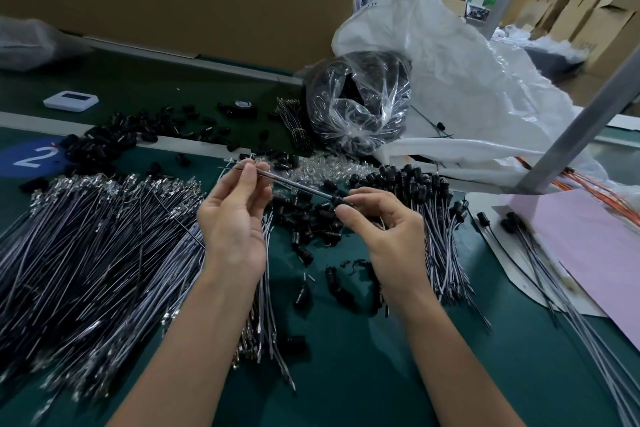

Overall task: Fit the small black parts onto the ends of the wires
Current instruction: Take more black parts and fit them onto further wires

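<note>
The far left of the green table [346,374] is taken up by a broad heap of loose grey-and-black wires [104,236]. They have bare metal terminals at their far ends, and I can see none that is capped.

Just right of the heap my left hand [235,218] is raised with its grip closed. Thumb and fingertips pinch one thin grey-and-black wire [294,184] near its upper-left end, and a short silvery tip pokes out beyond the fingers.

That wire is what matters here. Its long axis slants from the left grip, high and far, down to the right and toward me, and it is held clear of the table. At its lower-right end sits a small black cylindrical plastic part [341,201], dull and dark. It is pinched between the thumb and forefinger of my right hand [391,239], so that grip is closed too, on the part.

The part lies in line with the wire and to the right of the left grip, and the right hand is the one at it. I cannot tell whether the wire end is already inside the part or only at its mouth, because the fingers hide the joint. I judge the next move to be a push along that slanted axis, bringing the hands toward each other.

Beneath the hands lies a scatter of loose black parts [304,225]. Further right is a bundle of wires with black caps fitted [415,191].
</note>
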Demonstrator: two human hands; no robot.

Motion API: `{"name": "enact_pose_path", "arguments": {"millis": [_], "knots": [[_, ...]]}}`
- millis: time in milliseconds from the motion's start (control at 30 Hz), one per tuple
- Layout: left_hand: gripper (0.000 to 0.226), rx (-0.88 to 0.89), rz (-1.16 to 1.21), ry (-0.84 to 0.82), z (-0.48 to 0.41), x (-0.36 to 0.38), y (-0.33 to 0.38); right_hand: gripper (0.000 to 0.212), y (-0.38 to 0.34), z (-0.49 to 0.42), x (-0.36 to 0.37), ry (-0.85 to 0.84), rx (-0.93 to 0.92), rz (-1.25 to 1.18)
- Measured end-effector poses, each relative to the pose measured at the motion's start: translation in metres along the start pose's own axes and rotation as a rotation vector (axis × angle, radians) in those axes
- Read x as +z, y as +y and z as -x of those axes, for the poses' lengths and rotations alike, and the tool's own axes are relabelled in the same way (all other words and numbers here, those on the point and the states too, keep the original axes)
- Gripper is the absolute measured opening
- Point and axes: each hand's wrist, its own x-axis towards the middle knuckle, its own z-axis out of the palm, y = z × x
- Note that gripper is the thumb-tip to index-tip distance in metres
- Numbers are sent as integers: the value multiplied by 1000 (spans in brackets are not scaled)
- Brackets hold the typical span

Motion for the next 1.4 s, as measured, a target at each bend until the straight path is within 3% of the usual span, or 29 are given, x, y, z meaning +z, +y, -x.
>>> {"name": "enact_pose_path", "arguments": {"millis": [200, 333, 500, 567, 667, 833, 1067, 1233, 1400], "knots": [[13, -34, -7, -106, 4, 0, -2, 15, -8, -5, -11, 2, 229, -729], [22, 2, -79, -122, 6, 2, -2, 22, -8, -7, -18, -7, 312, -917], [24, -39, -400, -337, 9, 5, -9, 29, -5, -8, -14, -115, 251, -734], [37, -93, -480, -427, 11, 6, -14, 42, -4, -7, -10, -145, 212, -588], [45, -161, -527, -529, 16, 8, -20, 44, -1, -2, -4, -122, 100, -280], [27, -92, -548, -500, 17, 8, -26, 32, 5, 0, 0, -79, -34, -13], [25, -54, -458, -466, 19, 10, -26, 43, 2, 4, 2, -106, -38, -28], [20, -4, -344, -408, 17, 11, -24, 12, 5, 2, 3, -185, 24, 30], [21, 0, -359, -375, 19, 11, -26, 3, 8, 1, 4, -184, -1, 8]]}}
